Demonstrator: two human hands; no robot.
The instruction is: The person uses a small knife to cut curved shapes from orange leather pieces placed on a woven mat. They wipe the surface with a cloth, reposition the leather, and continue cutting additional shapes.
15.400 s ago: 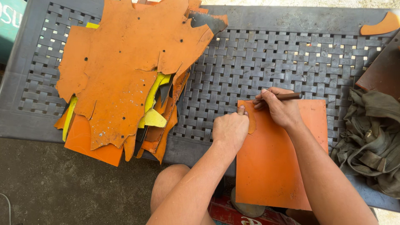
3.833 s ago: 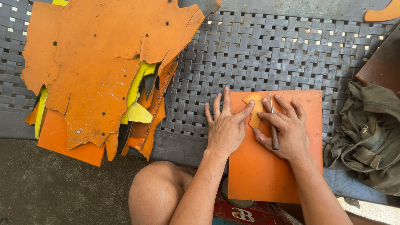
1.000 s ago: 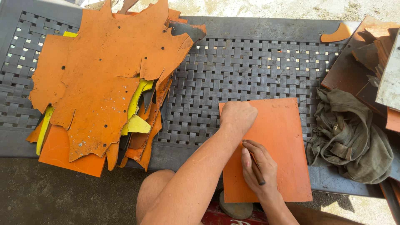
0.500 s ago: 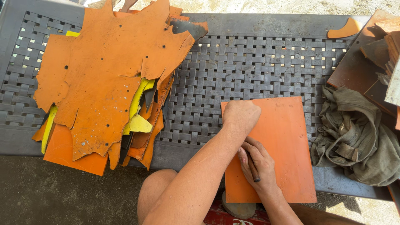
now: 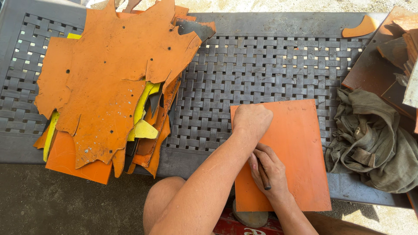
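An orange rectangular sheet (image 5: 300, 143) lies on the grey woven table (image 5: 261, 65), overhanging its front edge. My left hand (image 5: 251, 120) is a closed fist pressing on the sheet's upper left corner. Just below it my right hand (image 5: 269, 172) grips a dark brown pen-like tool (image 5: 264, 176), its tip down against the sheet near the left edge. What lies under the fist is hidden.
A pile of ragged orange and yellow leather pieces (image 5: 113, 82) covers the table's left part. A crumpled olive cloth (image 5: 374, 139) lies at the right, with brown boards (image 5: 383, 56) behind it. A small orange scrap (image 5: 359, 29) sits at the far edge. My bare knee (image 5: 167, 200) shows below.
My right hand, with the tool, moved from the sheet's top down to its left edge below the left fist. The left hand closed from flat fingers into a fist. The camera shifted slightly.
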